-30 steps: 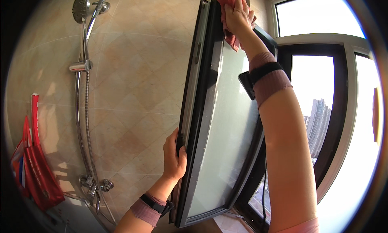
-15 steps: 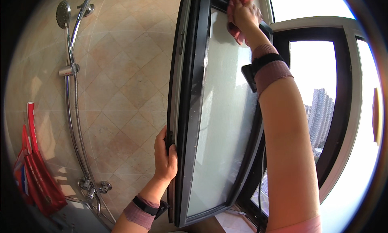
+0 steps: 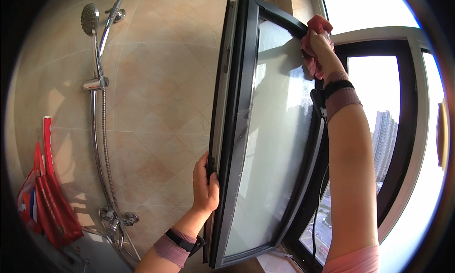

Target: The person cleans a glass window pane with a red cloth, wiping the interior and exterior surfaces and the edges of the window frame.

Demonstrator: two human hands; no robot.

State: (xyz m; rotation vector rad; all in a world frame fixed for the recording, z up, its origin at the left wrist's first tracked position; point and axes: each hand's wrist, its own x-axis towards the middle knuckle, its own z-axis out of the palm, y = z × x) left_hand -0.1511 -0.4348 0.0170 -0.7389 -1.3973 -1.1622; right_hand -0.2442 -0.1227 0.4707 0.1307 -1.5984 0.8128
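A dark-framed window sash (image 3: 279, 140) with a pane of glass stands swung inward in front of me. My left hand (image 3: 205, 187) grips the edge of its frame low on the left side, fingers wrapped behind and thumb in front. Up at the sash's top right corner, my right hand (image 3: 322, 43) is closed on a pink cloth (image 3: 313, 57). The cloth lies against the glass and frame there, and part of it hangs below the hand. Both wrists carry black straps over mauve cuffs.
On the tiled wall (image 3: 151, 98) at left hangs a shower head (image 3: 90, 19) with its rail, hose and mixer tap (image 3: 113, 218). Red bags (image 3: 54, 206) hang at the lower left. Behind my right arm is the window frame (image 3: 405, 107), with tall buildings outside.
My right hand and the cloth have shifted right along the top of the sash toward its corner. The whole view has moved slightly. My left hand keeps its hold.
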